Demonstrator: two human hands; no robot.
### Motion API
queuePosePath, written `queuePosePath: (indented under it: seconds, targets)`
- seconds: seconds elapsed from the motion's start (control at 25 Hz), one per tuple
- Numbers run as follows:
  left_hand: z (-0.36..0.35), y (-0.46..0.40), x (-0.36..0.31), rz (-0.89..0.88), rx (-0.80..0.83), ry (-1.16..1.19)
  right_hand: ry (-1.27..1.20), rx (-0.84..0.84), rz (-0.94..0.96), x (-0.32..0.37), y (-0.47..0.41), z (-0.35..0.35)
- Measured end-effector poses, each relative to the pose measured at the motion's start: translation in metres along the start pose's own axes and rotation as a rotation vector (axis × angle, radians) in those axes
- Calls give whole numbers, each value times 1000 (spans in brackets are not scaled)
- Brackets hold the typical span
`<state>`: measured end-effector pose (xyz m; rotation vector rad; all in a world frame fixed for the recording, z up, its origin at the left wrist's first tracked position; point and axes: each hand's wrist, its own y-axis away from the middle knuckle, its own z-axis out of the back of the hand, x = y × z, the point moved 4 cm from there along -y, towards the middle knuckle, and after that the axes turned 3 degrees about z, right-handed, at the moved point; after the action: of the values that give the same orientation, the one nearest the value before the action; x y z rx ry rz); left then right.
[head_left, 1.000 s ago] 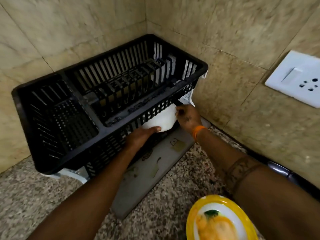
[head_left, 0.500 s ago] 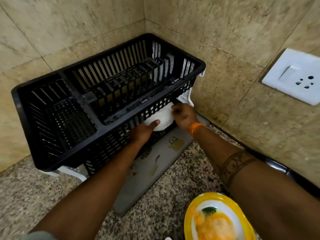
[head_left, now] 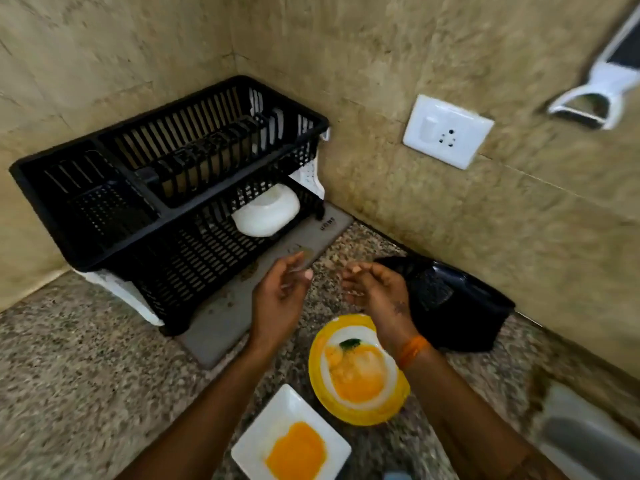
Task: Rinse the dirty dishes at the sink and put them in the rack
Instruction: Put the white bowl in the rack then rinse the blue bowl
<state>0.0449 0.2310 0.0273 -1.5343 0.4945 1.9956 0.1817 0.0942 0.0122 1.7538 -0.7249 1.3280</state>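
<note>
1. We see a speckled granite countertop (head_left: 86,375) meeting tan tiled walls (head_left: 450,46) at a corner.
2. We see a black slatted plastic two-tier dish rack (head_left: 114,188) set in that corner, on white plastic feet, partly over a grey rectangular drying mat (head_left: 225,317).
3. We see a black plastic bin-like object (head_left: 457,306) against the right wall, right of the mat; blurred, so what it is we cannot tell.
4. We see a round yellow-rimmed plate with orange food residue and a green bit (head_left: 356,372) on the counter, under the right wrist, dirty.
5. We see a square white dish with an orange smear (head_left: 291,438) just in front-left of the yellow plate, also dirty, near the bottom edge.
6. We see a white bowl (head_left: 266,216) upside down in the rack's lower tier, right end, half behind the front grid.
7. We see the left hand (head_left: 280,299) in the air over the mat's front edge, fingers loosely curled, holding nothing.
8. We see the right hand (head_left: 377,292) just beside it, fingers relaxed and bent, holding nothing; an orange band (head_left: 412,351) is on the wrist. The hands are apart and clear of the rack.
9. We see a white wall switch-and-socket plate (head_left: 448,131) right of the rack.
10. We see a white wall-mounted fixture (head_left: 599,95) at top right, blurred.
</note>
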Motion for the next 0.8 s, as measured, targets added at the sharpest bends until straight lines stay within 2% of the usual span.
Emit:
queuePosePath:
  seconds: [0.12,0.28,0.36,0.44,0.6,0.68,0.8]
  targets:
    - [-13,72,-19,42,88,64,-32,-63,-16,-5,78,52]
    - [-26,172,-33,95,168,38,-76,-109,-32,-16,168,108]
    - [-26,212,-28,72,158,-118,-37,-120,-6,-27,200,132]
    - [-26,249,-14,65,140,-384,18,-118,19,-43,230,156]
    - [-29,300,16,205,156,-636,26,-142,30,-65,276,188]
    - [-31,312,26,285,194,-670,24,-147,15,-72,289,195]
    - [-34,322,35,345,244,-597,42,-140,21,-78,305,202]
